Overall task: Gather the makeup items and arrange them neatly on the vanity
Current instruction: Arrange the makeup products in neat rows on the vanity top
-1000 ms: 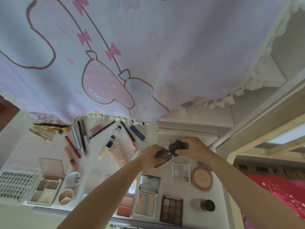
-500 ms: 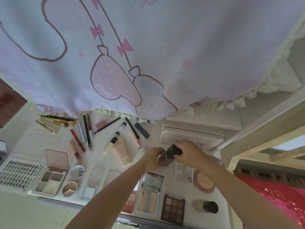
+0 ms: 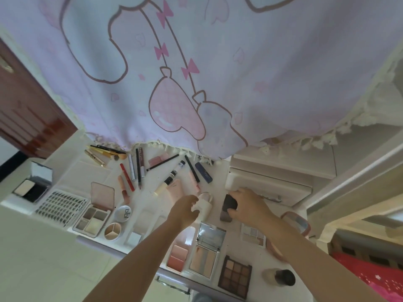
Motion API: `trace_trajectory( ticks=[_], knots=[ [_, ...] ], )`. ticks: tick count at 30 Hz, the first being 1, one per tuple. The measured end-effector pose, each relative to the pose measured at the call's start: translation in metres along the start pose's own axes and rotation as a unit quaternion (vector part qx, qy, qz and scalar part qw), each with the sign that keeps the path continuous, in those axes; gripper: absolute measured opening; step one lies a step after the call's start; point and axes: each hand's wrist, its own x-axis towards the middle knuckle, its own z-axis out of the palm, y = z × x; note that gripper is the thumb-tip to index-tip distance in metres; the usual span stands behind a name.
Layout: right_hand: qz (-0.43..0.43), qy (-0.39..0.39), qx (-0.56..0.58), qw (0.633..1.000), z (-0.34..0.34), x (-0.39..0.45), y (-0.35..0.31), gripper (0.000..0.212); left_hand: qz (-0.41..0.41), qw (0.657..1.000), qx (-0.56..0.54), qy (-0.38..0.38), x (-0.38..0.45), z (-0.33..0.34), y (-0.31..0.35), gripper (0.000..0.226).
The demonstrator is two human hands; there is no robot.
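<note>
Right grip on the dark compact, left reaching for the pale jar.

My right hand [image 3: 247, 207] has its grip clamped on a small dark compact [image 3: 229, 206], pressing it down onto the worktop [image 3: 150, 199] beside the white drawer box [image 3: 268, 188], probably slotting it in above the palettes. My left hand [image 3: 185, 211] hovers with fingers apart, closed on nothing, right at a pale jar [image 3: 204, 203], likely next up. Further out, the pastel eyeshadow palette [image 3: 253, 235] and brown nine-pan palette [image 3: 235, 275] lie flat in a near row; pencils and tubes fan out under the curtain [image 3: 196, 73].
</note>
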Motion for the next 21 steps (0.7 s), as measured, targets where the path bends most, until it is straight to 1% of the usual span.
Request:
trace_trajectory(
  ticks=[3,7,10,13,16,18,21],
  knots=[
    [-0.002,0.003,-0.004,1.000,0.003,0.000,0.002,0.040,-0.036,0.998,0.048,-0.005,0.001,0.002,0.001,0.042],
    [0.000,-0.001,0.023,1.000,0.006,-0.007,0.011,0.063,-0.082,0.991,0.102,-0.022,0.010,0.013,0.009,0.049],
    [0.004,0.022,0.061,0.998,0.003,-0.014,0.015,0.058,-0.088,0.986,0.136,-0.034,0.023,0.018,0.016,0.054],
    [0.021,0.039,0.068,0.997,-0.001,-0.015,0.016,0.050,-0.079,0.984,0.150,-0.053,0.032,0.020,0.017,0.056],
    [0.050,0.043,0.079,0.995,-0.002,-0.015,0.009,0.047,-0.035,0.982,0.174,-0.071,0.037,0.017,0.013,0.064],
    [0.066,0.055,0.078,0.993,-0.002,-0.016,0.002,0.044,-0.020,0.986,0.147,-0.071,0.038,0.010,0.009,0.067],
    [0.090,0.114,0.087,0.986,-0.002,-0.018,-0.009,0.038,0.030,0.992,0.076,-0.093,0.042,-0.015,0.005,0.072]
  ],
)
